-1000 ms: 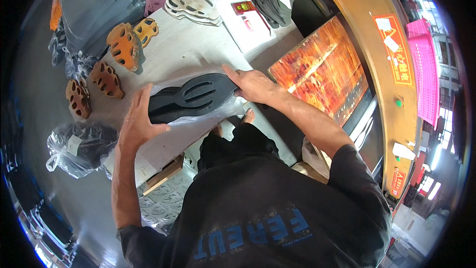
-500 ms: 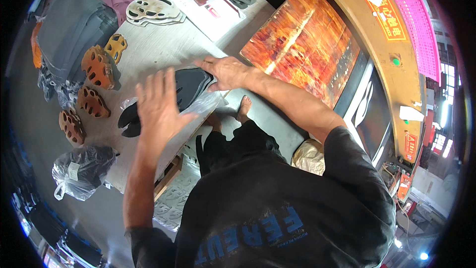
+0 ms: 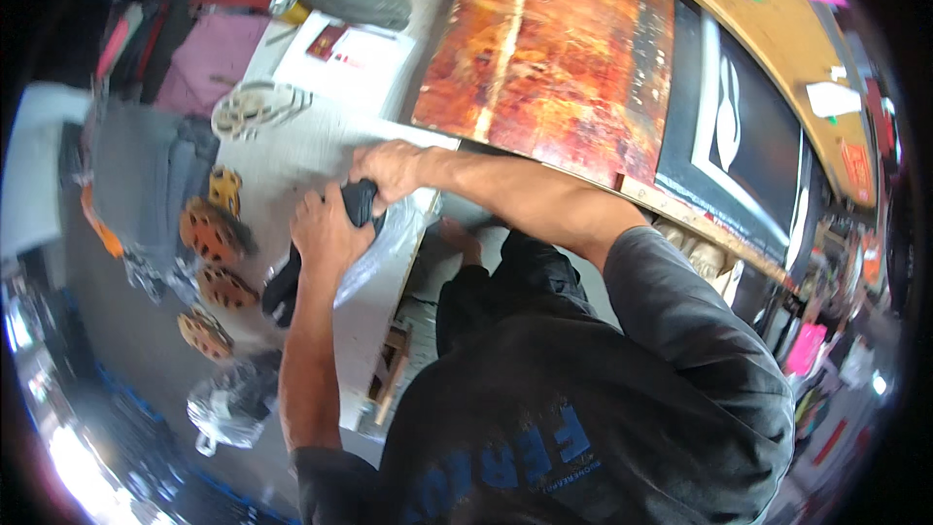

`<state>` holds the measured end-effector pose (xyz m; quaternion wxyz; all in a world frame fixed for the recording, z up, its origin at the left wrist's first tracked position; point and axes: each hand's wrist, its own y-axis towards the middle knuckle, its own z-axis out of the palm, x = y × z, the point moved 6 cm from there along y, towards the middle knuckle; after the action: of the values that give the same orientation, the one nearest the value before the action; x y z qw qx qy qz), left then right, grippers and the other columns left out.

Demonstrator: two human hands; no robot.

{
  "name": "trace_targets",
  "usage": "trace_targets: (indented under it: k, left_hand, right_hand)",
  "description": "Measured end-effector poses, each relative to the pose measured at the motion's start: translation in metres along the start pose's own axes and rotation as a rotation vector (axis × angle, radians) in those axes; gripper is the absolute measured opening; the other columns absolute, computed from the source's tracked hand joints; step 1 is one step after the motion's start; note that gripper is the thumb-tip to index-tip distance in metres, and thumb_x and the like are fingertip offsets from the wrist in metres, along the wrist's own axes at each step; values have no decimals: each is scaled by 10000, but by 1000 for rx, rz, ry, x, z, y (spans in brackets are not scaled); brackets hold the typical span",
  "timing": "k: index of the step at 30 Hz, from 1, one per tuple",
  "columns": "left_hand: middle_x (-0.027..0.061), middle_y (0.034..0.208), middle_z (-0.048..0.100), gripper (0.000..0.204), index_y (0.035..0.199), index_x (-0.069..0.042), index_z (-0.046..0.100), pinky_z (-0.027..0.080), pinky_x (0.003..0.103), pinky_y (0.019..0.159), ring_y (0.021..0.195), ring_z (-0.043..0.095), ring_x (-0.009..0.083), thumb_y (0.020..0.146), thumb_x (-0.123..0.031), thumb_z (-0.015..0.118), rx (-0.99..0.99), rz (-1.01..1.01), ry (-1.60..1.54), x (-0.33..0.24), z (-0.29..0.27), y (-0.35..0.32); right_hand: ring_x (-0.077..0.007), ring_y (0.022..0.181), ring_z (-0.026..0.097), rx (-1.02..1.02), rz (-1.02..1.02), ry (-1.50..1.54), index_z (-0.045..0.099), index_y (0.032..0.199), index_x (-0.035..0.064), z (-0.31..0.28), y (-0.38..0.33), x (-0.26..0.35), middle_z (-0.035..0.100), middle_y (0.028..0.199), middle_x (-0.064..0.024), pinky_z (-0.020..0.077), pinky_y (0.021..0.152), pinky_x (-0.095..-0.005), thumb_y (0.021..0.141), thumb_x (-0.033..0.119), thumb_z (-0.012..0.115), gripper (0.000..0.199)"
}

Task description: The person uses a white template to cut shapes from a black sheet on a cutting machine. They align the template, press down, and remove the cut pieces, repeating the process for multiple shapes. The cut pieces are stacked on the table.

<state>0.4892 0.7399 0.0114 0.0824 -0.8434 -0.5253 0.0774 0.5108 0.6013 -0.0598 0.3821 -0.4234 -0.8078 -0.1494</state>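
A black clog-like shoe lies on the white table over a clear plastic bag. My left hand presses down on the shoe's middle, fingers curled over it. My right hand grips the shoe's far end, next to the bag's open mouth. Most of the shoe is hidden under both hands; only its near end and a bit between the hands show.
Several orange-and-brown shoes sit left of the black one, a pale one farther back. A grey bag lies at the left, a bagged dark item near the front edge. A white box and a rusty orange panel stand beyond.
My left hand, raised and spread open half a second ago, has come down onto the black shoe. My right hand has closed on the shoe's far end. The view has shifted right.
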Motion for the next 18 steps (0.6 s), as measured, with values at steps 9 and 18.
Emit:
trace_targets:
  k: [9, 18]
  left_hand:
    - [259, 1664, 408, 1197, 1705, -88, 252, 272, 558, 1292, 1564, 334, 472, 746, -297, 938, -66, -115, 59, -40, -44, -9]
    - [117, 1177, 763, 318, 1320, 44, 679, 565, 345, 981, 1057, 705, 174, 1051, -120, 718, 149, 371, -1169, -357, 17, -15]
  right_hand:
    - [-452, 1253, 641, -422, 191, 245, 502, 1584, 92, -20, -124, 33, 573, 1441, -276, 541, 1062, -494, 825, 285, 849, 856]
    - [-361, 1077, 735, -767, 641, 392, 728, 1303, 56, -52, -549, -8, 748, 1147, -162, 594, 931, -464, 964, 273, 770, 405]
